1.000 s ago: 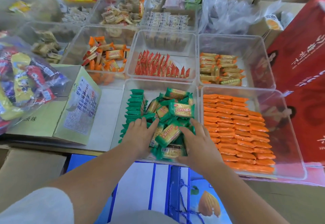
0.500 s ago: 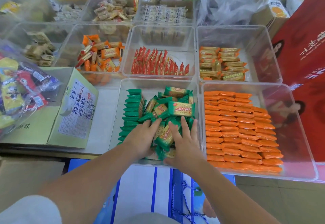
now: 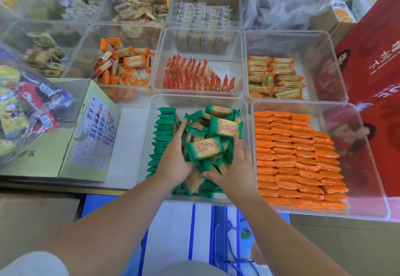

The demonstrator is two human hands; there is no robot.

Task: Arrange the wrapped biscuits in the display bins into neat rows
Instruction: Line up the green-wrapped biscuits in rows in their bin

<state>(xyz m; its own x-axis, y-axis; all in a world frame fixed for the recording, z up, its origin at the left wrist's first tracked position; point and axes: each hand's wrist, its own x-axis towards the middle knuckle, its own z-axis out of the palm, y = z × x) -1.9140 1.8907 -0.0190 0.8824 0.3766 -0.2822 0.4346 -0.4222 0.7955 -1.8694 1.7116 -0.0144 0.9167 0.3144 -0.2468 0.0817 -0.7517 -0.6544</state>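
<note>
at the far left a clear bag of mixed sweets (image 3: 28,107) lies on a pale green cardboard box (image 3: 65,146) on the bench (image 3: 127,141). just right of the box stands a clear display bin (image 3: 144,146) holding the green wrapped biscuits. along its left wall a row of green packets (image 3: 162,133) stands on edge, neatly stacked, while the rest lie as a loose pile (image 3: 216,128) filling the middle and right of the same bin. the left grip (image 3: 173,161), a bare hand, is wide, its fingers stretched forward and pressing the pile's left side, just beside the neat row. the right grip (image 3: 237,167) is also wide, fingers straight against the pile's right side, thumb pointing in towards the left one, so the heap sits cupped between them. next on the right, touching this bin, another clear bin (image 3: 368,167) holds orange packets (image 3: 292,156) in tidy overlapping rows, and a red box (image 3: 378,70) stands beyond it
</note>
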